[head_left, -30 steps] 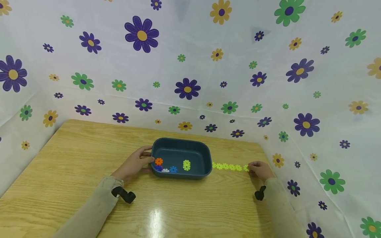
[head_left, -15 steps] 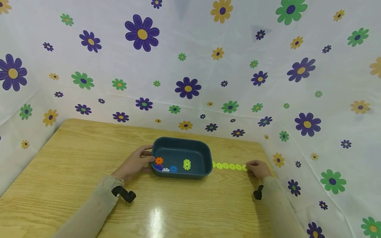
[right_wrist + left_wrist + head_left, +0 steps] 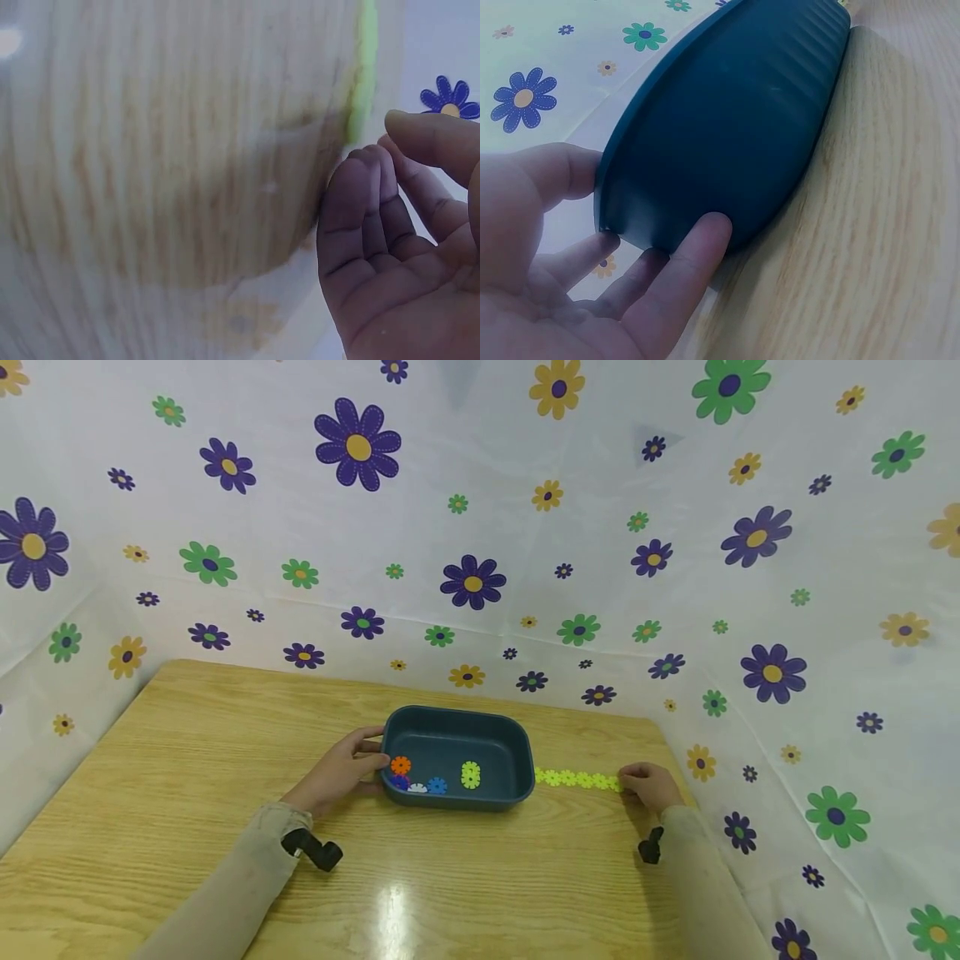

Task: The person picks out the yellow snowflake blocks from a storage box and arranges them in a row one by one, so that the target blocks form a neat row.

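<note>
In the head view, my left hand (image 3: pixel 341 772) holds the left end of a dark blue plastic tub (image 3: pixel 453 714). The left wrist view shows its fingers spread around the tub's outer wall (image 3: pixel 727 112). Inside the tub lie orange (image 3: pixel 401 765), purple, white and blue (image 3: pixel 437 786) snowflake discs and overlapping yellow-green discs (image 3: pixel 470 775). A row of yellow-green snowflake discs (image 3: pixel 585 780) runs rightward from the tub along the table. At its right end is my right hand (image 3: pixel 651 787), fingertips beside the last disc, thumb apart from the fingers. The fingers partly hide that end.
The wooden table (image 3: pixel 465 877) extends in front of the tub and to its left. A white cloth with printed flowers (image 3: pixel 480 485) hangs behind the table and on both sides. Black wrist cameras (image 3: pixel 315 850) sit on both sleeves.
My right hand has moved slightly left with the last yellow-green disc, closing the gap to the row. In the last half second little differs. The left hand and tub stay put.
</note>
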{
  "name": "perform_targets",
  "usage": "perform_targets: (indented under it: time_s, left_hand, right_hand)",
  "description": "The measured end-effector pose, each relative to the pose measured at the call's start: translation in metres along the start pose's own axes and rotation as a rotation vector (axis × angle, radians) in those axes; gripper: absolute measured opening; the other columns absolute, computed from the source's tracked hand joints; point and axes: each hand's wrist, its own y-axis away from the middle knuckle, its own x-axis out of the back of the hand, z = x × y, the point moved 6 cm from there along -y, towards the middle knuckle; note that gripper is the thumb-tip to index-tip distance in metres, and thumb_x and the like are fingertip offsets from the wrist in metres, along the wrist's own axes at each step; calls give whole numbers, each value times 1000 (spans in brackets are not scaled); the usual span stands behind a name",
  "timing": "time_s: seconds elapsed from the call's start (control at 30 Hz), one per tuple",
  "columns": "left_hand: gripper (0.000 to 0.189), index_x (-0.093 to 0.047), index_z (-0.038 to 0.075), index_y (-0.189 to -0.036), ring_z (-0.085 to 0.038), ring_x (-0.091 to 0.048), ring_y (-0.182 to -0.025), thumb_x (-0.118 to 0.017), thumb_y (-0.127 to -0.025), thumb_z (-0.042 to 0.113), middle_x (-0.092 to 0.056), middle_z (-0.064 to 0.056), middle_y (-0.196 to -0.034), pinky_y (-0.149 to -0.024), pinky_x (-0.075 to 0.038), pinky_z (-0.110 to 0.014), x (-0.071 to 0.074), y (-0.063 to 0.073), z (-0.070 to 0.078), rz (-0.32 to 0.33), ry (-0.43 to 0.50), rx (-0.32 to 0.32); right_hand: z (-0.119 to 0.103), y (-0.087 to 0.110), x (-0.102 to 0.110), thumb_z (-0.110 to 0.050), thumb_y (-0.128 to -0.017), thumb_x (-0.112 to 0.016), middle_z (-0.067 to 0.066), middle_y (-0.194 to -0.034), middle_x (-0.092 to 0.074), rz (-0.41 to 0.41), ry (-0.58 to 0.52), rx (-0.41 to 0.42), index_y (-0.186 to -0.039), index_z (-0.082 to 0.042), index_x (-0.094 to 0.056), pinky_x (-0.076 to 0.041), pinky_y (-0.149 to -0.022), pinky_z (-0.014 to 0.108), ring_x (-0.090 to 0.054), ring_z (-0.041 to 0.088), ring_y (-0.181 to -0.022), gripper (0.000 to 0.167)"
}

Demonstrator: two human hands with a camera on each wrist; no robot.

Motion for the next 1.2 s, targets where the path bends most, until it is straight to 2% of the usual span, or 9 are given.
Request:
perform_targets:
  time_s: [0.13,0.23,0.47,0.67,0.8,0.87,1.03,1.2]
  left_hand:
    - [64,-33,13,-161,-36,-62,-118,-62,-105,17,-43,-27,-149,-92,-60,-50,0,0,0,-2,-2,2]
    - [64,-32,12,-161,-36,-62,-118,-62,-105,16,-43,-27,-149,-92,-60,-50,0,0,0,-2,-3,1]
    - [64,-31,12,-161,-36,-63,-117,-62,-105,16,-43,-27,-149,-92,-60,-50,1,0,0,4,-10,-4]
    - [64,-32,12,-161,-35,-65,-115,-63,-105,16,-44,-28,-148,-92,-61,-49,-2,0,0,-3,-12,-2]
    - [64,-32,11,-161,-35,-65,-115,-62,-105,16,-44,-28,-148,-91,-61,-49,-3,0,1,-7,-12,-6]
    - [64,-32,12,-161,-35,-64,-116,-62,-105,16,-44,-28,-148,-92,-61,-49,-3,1,1,-7,-8,-6]
    - [63,-34,13,-160,-34,-64,-116,-63,-105,16,-44,-27,-148,-91,-61,-48,-4,0,0,-11,-4,-5]
    - [64,-34,12,-160,-33,-65,-114,-63,-104,16,-44,-27,-148,-91,-61,-48,-6,-1,-1,-21,-12,-13]
  right_hand:
    - [-16,7,0,-20,-104,-62,21,-118,-68,12,-15,25,-130,7,-61,-59,-77,31,-65,21,-92,38]
    - [-34,12,-4,-21,-105,-60,25,-126,-64,4,-48,53,-136,7,-57,-61,-84,37,-66,29,-101,42]
    - [-82,19,-21,-28,-105,-62,23,-128,-62,-14,-49,172,-139,3,-57,-60,-92,46,-65,41,-113,46]
    - [-137,39,-50,-25,-104,-64,20,-127,-63,-59,-75,264,-135,1,-59,-58,-95,53,-62,42,-118,41]
    - [-167,50,-74,-21,-103,-67,18,-123,-66,-106,-117,319,-130,-1,-63,-59,-93,54,-65,40,-114,34]
    - [-180,55,-87,-19,-102,-68,17,-121,-66,-139,-120,336,-129,-2,-63,-60,-91,51,-66,36,-110,32]
    - [-198,60,-122,-18,-100,-70,12,-122,-68,-234,-85,351,-129,-5,-65,-60,-93,42,-67,25,-109,31]
    - [-203,60,-154,-18,-100,-70,12,-128,-66,-320,-24,344,-131,-6,-65,-54,-102,46,-63,25,-117,34]
